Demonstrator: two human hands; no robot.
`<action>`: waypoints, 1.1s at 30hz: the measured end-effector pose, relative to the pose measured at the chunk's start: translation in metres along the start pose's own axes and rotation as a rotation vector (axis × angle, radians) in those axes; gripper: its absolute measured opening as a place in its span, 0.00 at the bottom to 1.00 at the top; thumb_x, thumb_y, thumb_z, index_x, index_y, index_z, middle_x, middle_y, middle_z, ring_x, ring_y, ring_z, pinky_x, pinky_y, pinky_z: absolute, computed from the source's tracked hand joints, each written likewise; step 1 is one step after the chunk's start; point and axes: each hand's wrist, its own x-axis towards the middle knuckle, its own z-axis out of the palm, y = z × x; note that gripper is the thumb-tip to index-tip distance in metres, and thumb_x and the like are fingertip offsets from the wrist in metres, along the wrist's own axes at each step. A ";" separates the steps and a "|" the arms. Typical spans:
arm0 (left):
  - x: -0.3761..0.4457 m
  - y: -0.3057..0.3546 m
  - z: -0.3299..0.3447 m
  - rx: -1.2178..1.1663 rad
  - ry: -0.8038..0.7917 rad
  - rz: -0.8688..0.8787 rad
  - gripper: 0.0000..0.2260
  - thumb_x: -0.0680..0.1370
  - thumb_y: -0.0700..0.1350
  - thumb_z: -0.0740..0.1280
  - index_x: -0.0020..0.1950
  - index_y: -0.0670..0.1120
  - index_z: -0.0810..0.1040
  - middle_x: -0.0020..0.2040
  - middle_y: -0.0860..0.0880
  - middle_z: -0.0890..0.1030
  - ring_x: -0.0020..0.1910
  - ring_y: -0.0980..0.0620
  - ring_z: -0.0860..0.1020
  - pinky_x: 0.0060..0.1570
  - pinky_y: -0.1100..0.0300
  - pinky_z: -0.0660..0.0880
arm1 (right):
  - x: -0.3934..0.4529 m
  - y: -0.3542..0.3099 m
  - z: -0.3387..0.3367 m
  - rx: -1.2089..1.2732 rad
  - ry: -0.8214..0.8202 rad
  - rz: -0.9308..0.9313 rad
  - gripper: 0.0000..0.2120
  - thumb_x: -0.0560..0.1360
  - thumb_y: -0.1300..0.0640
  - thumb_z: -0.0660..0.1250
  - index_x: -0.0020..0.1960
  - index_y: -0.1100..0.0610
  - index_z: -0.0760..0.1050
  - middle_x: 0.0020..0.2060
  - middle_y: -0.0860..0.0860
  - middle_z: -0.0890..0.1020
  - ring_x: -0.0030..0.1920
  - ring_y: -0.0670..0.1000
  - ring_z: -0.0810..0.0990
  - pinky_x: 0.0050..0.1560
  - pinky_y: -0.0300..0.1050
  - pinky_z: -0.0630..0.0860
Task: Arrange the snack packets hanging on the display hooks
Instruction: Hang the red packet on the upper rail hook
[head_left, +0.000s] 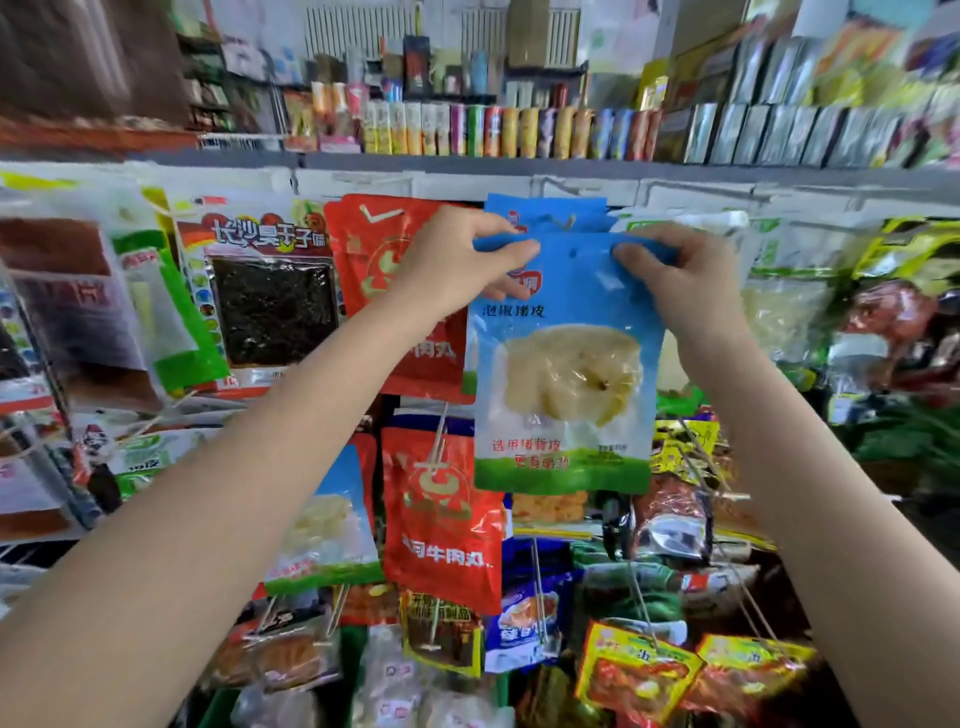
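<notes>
Blue plastic fills the middle of the head view: one blue packet (563, 364) with a clear window showing pale yellow pieces inside is held up in front of the display rack (675, 189). Two hands hold it by its top edge. The left hand (457, 260) pinches the top left corner, thumb in front and fingers (511, 249) curled over the edge. The right hand (685, 275) pinches the top right corner the same way. A small hole near the packet's top edge lies between the two hands. Just behind it, at least one more blue packet (545, 215) hangs near the rack's top rail.

Two red packets are plain to see: one red packet (374, 249) hangs to the left, partly behind the left hand, and a second red packet (441, 514) hangs lower. Beside that lower one is another blue packet (327, 525) with the same pale contents. Further left hangs a packet with a dark square window (272, 312). Above the rack, a shelf (467, 161) carries a row of upright tubes (498, 130), too blurred to count.
</notes>
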 end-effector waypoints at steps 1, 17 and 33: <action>0.004 0.004 0.004 -0.002 0.026 0.026 0.05 0.76 0.44 0.67 0.48 0.43 0.78 0.41 0.49 0.80 0.32 0.56 0.83 0.32 0.66 0.76 | 0.005 -0.001 -0.001 0.005 0.047 -0.028 0.06 0.74 0.60 0.66 0.40 0.52 0.77 0.37 0.51 0.79 0.39 0.48 0.78 0.38 0.40 0.75; 0.050 -0.025 0.017 0.071 0.208 -0.052 0.05 0.77 0.43 0.66 0.50 0.43 0.78 0.49 0.44 0.82 0.38 0.54 0.83 0.42 0.60 0.80 | 0.041 0.011 0.017 -0.361 0.093 -0.209 0.11 0.76 0.60 0.63 0.57 0.60 0.77 0.49 0.53 0.80 0.50 0.50 0.74 0.47 0.38 0.68; 0.009 -0.092 0.047 0.287 0.250 0.104 0.33 0.75 0.31 0.62 0.75 0.47 0.53 0.75 0.48 0.57 0.67 0.52 0.70 0.57 0.59 0.76 | 0.007 0.087 0.059 -0.899 -0.025 -0.565 0.14 0.67 0.67 0.63 0.51 0.61 0.76 0.61 0.62 0.73 0.60 0.64 0.72 0.59 0.62 0.68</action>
